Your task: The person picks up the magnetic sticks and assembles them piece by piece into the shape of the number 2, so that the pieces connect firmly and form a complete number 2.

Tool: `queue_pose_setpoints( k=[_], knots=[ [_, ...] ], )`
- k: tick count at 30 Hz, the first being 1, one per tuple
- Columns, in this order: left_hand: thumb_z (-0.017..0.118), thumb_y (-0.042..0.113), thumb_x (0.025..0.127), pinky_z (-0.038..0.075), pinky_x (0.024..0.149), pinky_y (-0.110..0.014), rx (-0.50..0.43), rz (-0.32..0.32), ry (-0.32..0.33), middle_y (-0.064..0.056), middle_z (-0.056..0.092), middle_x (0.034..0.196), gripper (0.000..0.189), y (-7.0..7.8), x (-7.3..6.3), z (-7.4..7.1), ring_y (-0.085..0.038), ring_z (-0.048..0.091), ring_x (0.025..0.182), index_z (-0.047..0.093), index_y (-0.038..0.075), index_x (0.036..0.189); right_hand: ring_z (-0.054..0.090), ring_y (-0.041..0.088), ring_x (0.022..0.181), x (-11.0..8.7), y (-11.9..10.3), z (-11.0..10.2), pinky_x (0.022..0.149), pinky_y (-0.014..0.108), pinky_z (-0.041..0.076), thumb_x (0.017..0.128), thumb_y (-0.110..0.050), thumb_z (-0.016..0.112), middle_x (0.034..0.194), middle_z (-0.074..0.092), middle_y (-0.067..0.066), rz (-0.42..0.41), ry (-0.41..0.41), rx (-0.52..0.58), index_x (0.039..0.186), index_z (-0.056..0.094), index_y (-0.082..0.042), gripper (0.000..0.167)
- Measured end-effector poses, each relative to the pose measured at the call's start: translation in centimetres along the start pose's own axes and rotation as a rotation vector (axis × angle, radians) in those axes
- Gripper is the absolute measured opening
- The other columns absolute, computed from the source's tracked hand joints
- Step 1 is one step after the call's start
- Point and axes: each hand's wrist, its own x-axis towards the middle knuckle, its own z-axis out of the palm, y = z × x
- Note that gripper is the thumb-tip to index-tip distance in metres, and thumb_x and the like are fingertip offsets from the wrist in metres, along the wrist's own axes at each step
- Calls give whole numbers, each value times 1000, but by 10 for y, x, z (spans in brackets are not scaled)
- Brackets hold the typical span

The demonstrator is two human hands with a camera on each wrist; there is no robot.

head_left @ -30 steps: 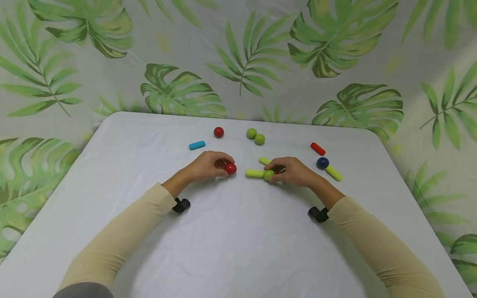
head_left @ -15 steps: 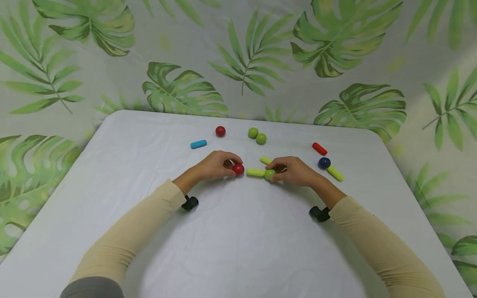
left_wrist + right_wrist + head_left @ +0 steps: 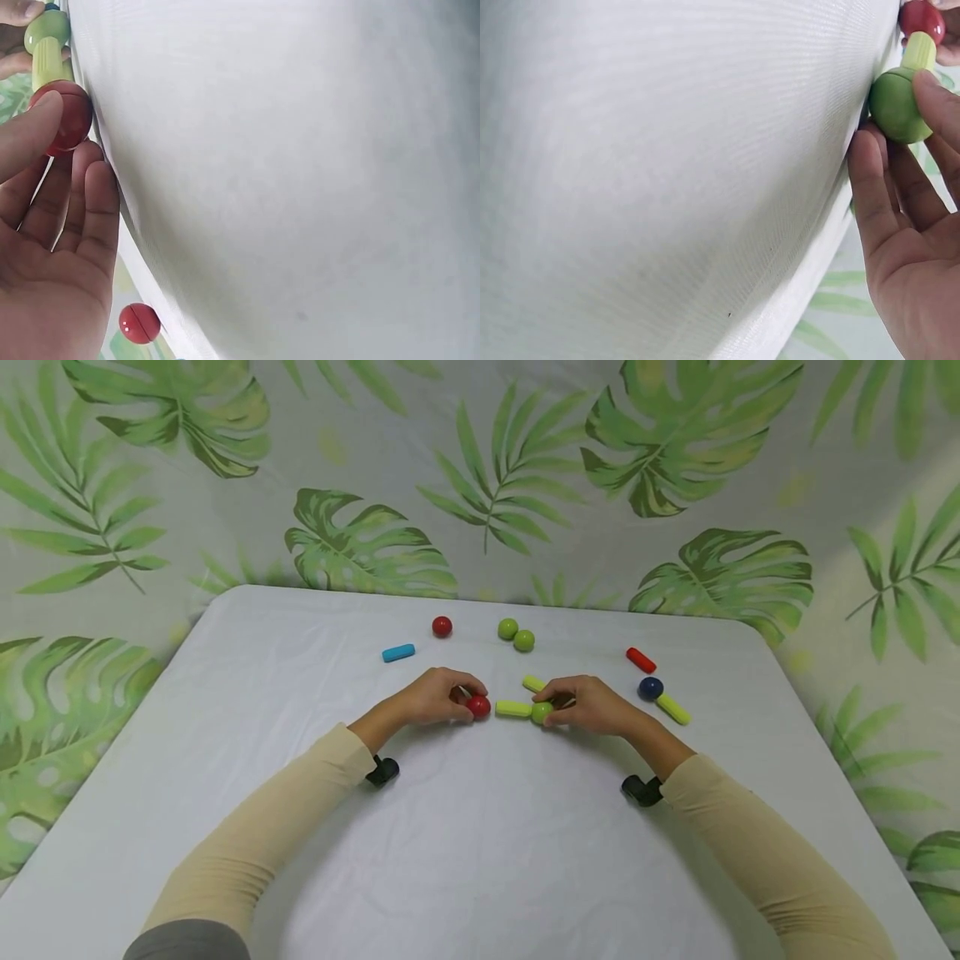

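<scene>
Between thumb and fingers, my left hand [image 3: 437, 697] pinches a glossy red ball [image 3: 479, 707] just above or on the white table. Facing it, my right hand [image 3: 588, 703] pinches a green ball [image 3: 542, 713] joined to a light-yellow stick [image 3: 513, 709]. The stick's free end points at the red ball, with only a slight gap in the head view. In the left wrist view, the red ball [image 3: 71, 116] overlaps the stick's end, so contact there is unclear. Another yellow stick [image 3: 533, 683] lies just behind, partly hidden by the right hand's fingers.
Farther back lie a red ball [image 3: 442, 627], a blue stick [image 3: 398, 652] and two green balls [image 3: 507, 628]. To the right are a red stick [image 3: 641, 660] and a dark blue ball [image 3: 650, 688] touching a yellow stick [image 3: 672, 708]. A leaf-patterned cloth [image 3: 495, 477] hangs behind the table.
My left hand has moved right with the red ball, bringing it close to the yellow stick's end. The right hand and the green ball have stayed nearly in place.
</scene>
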Motion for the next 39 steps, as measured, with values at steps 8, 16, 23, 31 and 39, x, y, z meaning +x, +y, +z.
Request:
queue_pose_setpoints(
  k=[8,16,23,31,39],
  knots=[
    [72,8,88,54,95,-31,-4,12,-17,-8,66,125,37,4,2,3,-19,64,105,66,13,124,64,18,99,-1,-4,0,90,35,55,85,-14,78,113,71,6,-7,6,-1,115,72,-14,31],
    [72,8,88,54,95,-31,13,4,-17,-8,66,125,37,9,0,2,-20,64,106,65,13,125,64,19,103,0,-2,0,93,38,55,86,-14,77,115,71,5,-4,6,-5,118,71,-15,33],
    [73,13,89,54,93,-30,31,14,-23,-8,65,126,41,12,2,3,-21,61,106,63,12,129,64,23,107,-2,-4,1,95,42,55,88,-14,75,119,69,9,-19,-5,-1,121,68,-12,34],
    [72,15,90,52,96,-30,56,38,-28,-5,68,123,39,9,5,5,-19,59,106,66,13,129,64,22,106,-2,-2,4,96,40,56,88,-10,74,120,68,8,17,-25,29,122,67,-12,35],
    [73,14,89,52,96,-31,62,43,-18,-4,68,124,38,9,5,2,-19,59,105,68,14,127,65,23,107,-2,-2,1,95,42,54,87,-9,74,122,68,8,-22,-21,9,125,66,-11,39]
  ],
)
